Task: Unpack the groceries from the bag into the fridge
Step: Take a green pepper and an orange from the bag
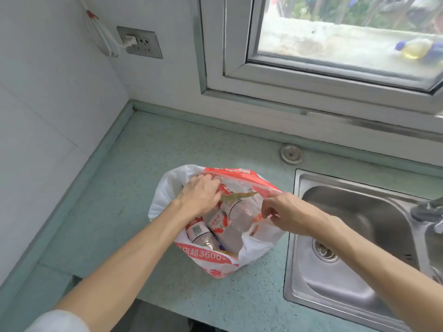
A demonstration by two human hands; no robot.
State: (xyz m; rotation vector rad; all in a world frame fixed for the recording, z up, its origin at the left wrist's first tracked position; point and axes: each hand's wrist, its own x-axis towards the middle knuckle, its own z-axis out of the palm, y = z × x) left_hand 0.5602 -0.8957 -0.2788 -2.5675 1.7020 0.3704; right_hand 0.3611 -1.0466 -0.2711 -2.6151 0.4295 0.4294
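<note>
- Two hands at work here, both on a plastic grocery bag (165, 188) that stands on the table (119, 200), so this looks like the very first step: get the bag open and fish something out.
- The right hand (285, 212) pinches the bag's rim or handle between thumb and fingers and pulls that side outward, which holds the mouth open.
- The left hand (200, 195) is palm down inside the mouth at the far side, with its fingers bent onto the stuff on top. Honestly can't tell whether it has actually closed on anything or is just feeling around.
- Between the two hands lies a clear bottle (239, 212) with a white and red label, on its side. A second bottle (201, 236) sits just under the left wrist, nearer the person.
- A thin greenish-brown thing (239, 195) pokes out from under the left fingers. Too blurry to name.
- My guess is the bag is pretty much full, so almost all of the task is left.
- Next move as I see it: the left hand needs a firm wrap round one item, then a straight lift so the thin plastic doesn't snag, while the right keeps the mouth wide.
- The sink (293, 236) is just past the right hand. No fridge in view, so a turn away is needed.
</note>
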